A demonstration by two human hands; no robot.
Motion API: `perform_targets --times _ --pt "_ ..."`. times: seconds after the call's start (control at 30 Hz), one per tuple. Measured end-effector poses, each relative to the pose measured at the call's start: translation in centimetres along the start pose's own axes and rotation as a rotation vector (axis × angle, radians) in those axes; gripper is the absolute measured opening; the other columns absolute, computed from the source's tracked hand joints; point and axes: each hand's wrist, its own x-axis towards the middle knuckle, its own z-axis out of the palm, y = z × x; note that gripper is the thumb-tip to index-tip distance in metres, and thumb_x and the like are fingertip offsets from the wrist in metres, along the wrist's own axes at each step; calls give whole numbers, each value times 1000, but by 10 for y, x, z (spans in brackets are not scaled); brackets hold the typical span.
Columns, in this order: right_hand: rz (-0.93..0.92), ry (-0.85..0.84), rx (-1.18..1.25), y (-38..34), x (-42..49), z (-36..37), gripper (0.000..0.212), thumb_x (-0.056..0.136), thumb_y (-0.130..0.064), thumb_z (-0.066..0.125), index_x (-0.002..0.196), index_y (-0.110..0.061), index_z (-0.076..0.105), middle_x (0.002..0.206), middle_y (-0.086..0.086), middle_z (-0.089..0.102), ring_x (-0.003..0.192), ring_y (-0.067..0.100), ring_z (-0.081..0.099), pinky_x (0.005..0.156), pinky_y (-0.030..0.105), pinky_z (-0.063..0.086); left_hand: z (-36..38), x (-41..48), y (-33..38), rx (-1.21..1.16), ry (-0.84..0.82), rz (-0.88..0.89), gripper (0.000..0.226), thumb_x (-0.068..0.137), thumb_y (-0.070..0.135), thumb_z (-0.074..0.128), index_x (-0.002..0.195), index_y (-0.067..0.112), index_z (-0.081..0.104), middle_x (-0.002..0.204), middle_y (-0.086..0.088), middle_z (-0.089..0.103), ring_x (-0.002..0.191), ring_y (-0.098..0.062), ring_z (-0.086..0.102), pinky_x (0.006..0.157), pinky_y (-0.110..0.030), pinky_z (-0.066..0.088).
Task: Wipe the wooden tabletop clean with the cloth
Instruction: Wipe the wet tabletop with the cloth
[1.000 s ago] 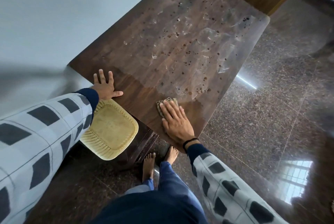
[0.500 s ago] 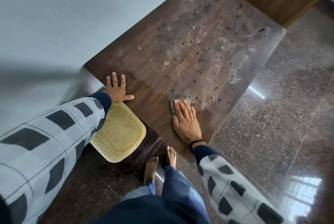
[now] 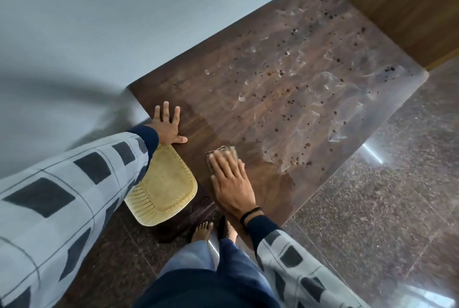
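Dark wood tabletop (image 3: 218,99) carries brown specks (image 3: 288,102) and pale smears across its far part; the near strip looks darker and damp. The brownish cloth (image 3: 224,153) lies near the front edge, pressed flat under the right hand (image 3: 232,183), whose fingers are straight and together. The left hand (image 3: 167,128) rests palm-down at the near left corner, fingers spread. A yellow plastic seat (image 3: 164,183) sits below that edge.

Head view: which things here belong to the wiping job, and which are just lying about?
In the job: tabletop; cloth under the flat right hand; dark spots and wet smears farther along; left hand resting flat on the tabletop's edge.
Lying about: yellow seat beside the table; wooden panel at the far end; stone floor.
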Motion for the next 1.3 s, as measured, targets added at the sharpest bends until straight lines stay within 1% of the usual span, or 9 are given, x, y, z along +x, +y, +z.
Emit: perform_targets --times 0.1,0.23,0.4,0.57,0.73,0.9,1.07,1.2,1.3 --pt "-195 -26 -83 31 24 -15 57 108 -39 27 163 -28 14 170 -6 15 158 16 3 127 51 14 1 0 1 -15 10 -1 102 98 59 45 152 16 -30 155 -18 -40 147 -41 -26 119 -58 2" --pt "256 61 56 23 37 -16 59 108 -38 26 163 -28 10 171 -6 8 157 15 -5 127 50 4 3 1 -2 -36 21 11 103 98 59 46 153 17 -30 155 -17 -39 147 -41 -26 120 -58 3" --pt "-225 -14 -55 32 38 -15 58 107 -37 34 162 -28 19 168 -6 20 157 18 8 124 53 20 1 2 -1 -41 15 0 102 98 59 47 152 16 -29 155 -18 -39 146 -43 -26 120 -57 -1" --pt "202 57 48 23 56 -15 58 108 -38 27 163 -28 14 170 -5 12 158 15 -2 127 51 6 4 6 -3 -78 18 10 104 98 59 48 152 17 -30 155 -17 -39 146 -43 -28 121 -59 0" --pt "-250 -2 -51 27 47 -10 56 107 -38 33 162 -27 22 167 -5 25 157 17 9 125 52 18 6 10 -3 -61 19 1 104 97 60 47 152 18 -30 155 -17 -40 146 -42 -28 121 -58 0" --pt "154 54 48 20 72 -14 59 107 -38 28 163 -27 13 170 -5 13 158 15 0 127 50 5 9 10 -8 -102 39 29 105 96 59 50 154 19 -28 156 -15 -40 145 -41 -29 121 -58 0" --pt "-229 -13 -59 38 67 -14 58 107 -38 31 163 -28 15 169 -5 17 158 16 4 125 53 16 6 9 -4 -82 30 14 104 97 58 50 153 18 -28 156 -16 -40 146 -41 -29 121 -57 1" --pt "76 13 19 30 89 -19 60 107 -37 28 163 -28 10 170 -6 9 158 16 -1 127 51 6 7 7 -3 -70 36 8 102 98 58 47 153 15 -28 156 -18 -39 145 -42 -29 121 -59 3" --pt "-171 -19 -11 21 62 -5 59 107 -37 28 163 -27 12 170 -5 11 158 18 0 127 52 10 6 10 -6 -89 27 25 104 97 58 49 152 19 -29 155 -15 -41 145 -40 -31 121 -58 0"
